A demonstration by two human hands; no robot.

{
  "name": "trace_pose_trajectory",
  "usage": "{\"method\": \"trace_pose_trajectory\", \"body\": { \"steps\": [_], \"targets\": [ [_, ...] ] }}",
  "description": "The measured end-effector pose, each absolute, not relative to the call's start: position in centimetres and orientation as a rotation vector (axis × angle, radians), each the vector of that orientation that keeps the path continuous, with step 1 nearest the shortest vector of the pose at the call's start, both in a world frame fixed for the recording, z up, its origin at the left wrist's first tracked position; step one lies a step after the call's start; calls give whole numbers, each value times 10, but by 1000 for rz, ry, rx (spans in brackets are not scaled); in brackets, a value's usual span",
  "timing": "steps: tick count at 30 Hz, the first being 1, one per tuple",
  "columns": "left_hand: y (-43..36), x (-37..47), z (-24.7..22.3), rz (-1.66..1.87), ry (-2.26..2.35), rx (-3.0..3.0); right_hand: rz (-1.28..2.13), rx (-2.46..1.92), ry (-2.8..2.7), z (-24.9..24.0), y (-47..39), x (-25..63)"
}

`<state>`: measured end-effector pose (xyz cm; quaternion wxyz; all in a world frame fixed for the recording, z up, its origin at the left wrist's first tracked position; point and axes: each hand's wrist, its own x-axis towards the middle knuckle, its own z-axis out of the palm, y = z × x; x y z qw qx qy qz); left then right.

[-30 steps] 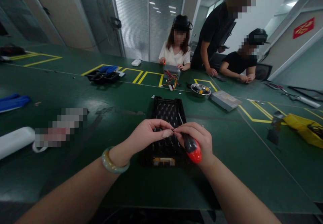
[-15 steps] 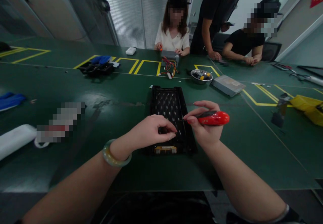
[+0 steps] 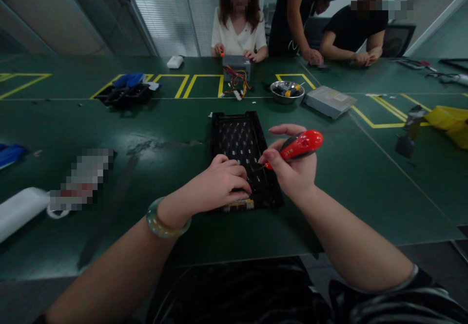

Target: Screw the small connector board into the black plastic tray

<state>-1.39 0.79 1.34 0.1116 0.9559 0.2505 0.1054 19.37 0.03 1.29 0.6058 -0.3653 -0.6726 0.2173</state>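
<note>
A black rectangular casing point(image 3: 234, 134) lies on the green table before me, with rows of small light marks inside it. Along its near end runs a yellowish strip point(image 3: 239, 204). My right hand point(image 3: 294, 163) is closed around a screwdriver point(image 3: 302, 144) with a red and black handle. Its shaft points left and down into the casing; I cannot see clearly what the tip touches. My left hand point(image 3: 223, 182), with a bangle point(image 3: 159, 221) at the wrist, lies over the casing's near left part. Its fingers are curled toward the thumb, and what they pinch, if anything, is hidden.
Beyond the casing are a metal bowl point(image 3: 287, 92) of tools, a flat grey metal box point(image 3: 329, 101) and a grey unit with coloured wires point(image 3: 237, 78). A black tray point(image 3: 124, 94) with blue gloves stands back left. Three people point(image 3: 239, 31) are across the table.
The view has tipped down. My right hand has tilted the screwdriver more steeply, its handle end higher. My left hand's fingers have curled down closer to the casing's near end.
</note>
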Motion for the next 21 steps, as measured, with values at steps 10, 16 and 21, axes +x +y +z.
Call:
{"method": "trace_pose_trajectory", "body": {
  "steps": [10, 16, 21],
  "targets": [
    [3, -6, 19, 339, 742, 2833, 518, -770, -1512, 19, -1, 192],
    [9, -8, 13, 261, 781, 2767, 536, -672, -1426, 25, -5, 191],
    [13, -11, 8, 254, 811, 2686, 618, -642, -1441, 24, -6, 191]
  ]
}}
